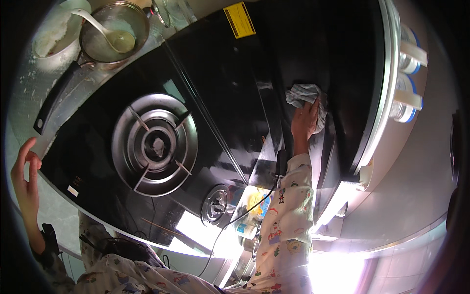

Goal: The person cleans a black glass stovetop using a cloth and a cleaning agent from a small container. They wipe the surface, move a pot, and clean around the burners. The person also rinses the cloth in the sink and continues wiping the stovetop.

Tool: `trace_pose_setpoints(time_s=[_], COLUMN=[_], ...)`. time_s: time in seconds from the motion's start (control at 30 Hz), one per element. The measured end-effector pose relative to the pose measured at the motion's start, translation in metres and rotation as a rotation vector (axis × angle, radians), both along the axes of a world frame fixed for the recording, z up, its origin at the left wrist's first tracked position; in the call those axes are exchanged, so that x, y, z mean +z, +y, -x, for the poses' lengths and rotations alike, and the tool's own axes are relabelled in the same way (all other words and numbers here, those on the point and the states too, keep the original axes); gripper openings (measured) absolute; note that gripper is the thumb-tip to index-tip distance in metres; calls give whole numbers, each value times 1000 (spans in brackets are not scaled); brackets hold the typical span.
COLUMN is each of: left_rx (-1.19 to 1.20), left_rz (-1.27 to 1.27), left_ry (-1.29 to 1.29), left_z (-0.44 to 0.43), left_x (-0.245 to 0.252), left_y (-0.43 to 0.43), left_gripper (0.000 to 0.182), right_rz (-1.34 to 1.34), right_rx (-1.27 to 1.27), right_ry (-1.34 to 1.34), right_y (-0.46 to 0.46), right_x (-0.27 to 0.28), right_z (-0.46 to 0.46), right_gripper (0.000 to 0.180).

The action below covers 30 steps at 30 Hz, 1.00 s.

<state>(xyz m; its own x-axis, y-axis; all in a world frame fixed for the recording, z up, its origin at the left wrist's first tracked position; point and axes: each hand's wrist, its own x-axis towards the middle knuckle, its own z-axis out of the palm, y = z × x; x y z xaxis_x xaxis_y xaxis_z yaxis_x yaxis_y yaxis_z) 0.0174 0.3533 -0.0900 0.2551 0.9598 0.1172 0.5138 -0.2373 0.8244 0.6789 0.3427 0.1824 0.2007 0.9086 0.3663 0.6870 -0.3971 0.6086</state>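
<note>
My right hand (306, 119) presses a crumpled grey-white striped cloth (303, 93) against the glossy black panel of what looks like a range hood (345, 66). Its fingers lie over the cloth's near side. At the far left my left hand (26, 180) holds nothing, with its fingers loosely bent and partly apart. It is beside the left corner of a black glass cooktop (91, 147); whether a fingertip touches the edge I cannot tell. Between the hands is a round metal gas burner (156, 145) with a pan support.
A saucepan (114, 31) with a white ladle (93, 22) stands at upper left, its black handle (57, 99) pointing toward me. Beside it is a white bowl (60, 36). A dark cable (253, 209) hangs near my right sleeve. Blue-lidded jars (404, 97) line the right.
</note>
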Motion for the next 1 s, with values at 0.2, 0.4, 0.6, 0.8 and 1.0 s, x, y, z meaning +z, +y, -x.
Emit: trace_pose_setpoints(time_s=[0.2, 0.4, 0.6, 0.8, 1.0], left_rx=[4, 36, 54, 5, 23], left_rz=[-35, 57, 51, 17, 37], left_ry=[115, 170, 97, 18, 34], left_z=[-7, -28, -42, -52, -44], left_x=[9, 23, 27, 26, 22], left_y=[-20, -37, -40, -32, -28], left_gripper=[38, 38, 35, 33, 32], right_rz=[-125, -96, 46, 441, 687], right_rx=[-34, -187, 39, 146, 113], right_ry=[-107, 13, -90, -13, 93], right_y=[-85, -169, -217, -153, -47], right_x=[-18, -10, -6, -13, -26], right_z=[-52, -99, -133, -129, -75], right_gripper=[44, 51, 47, 39, 44])
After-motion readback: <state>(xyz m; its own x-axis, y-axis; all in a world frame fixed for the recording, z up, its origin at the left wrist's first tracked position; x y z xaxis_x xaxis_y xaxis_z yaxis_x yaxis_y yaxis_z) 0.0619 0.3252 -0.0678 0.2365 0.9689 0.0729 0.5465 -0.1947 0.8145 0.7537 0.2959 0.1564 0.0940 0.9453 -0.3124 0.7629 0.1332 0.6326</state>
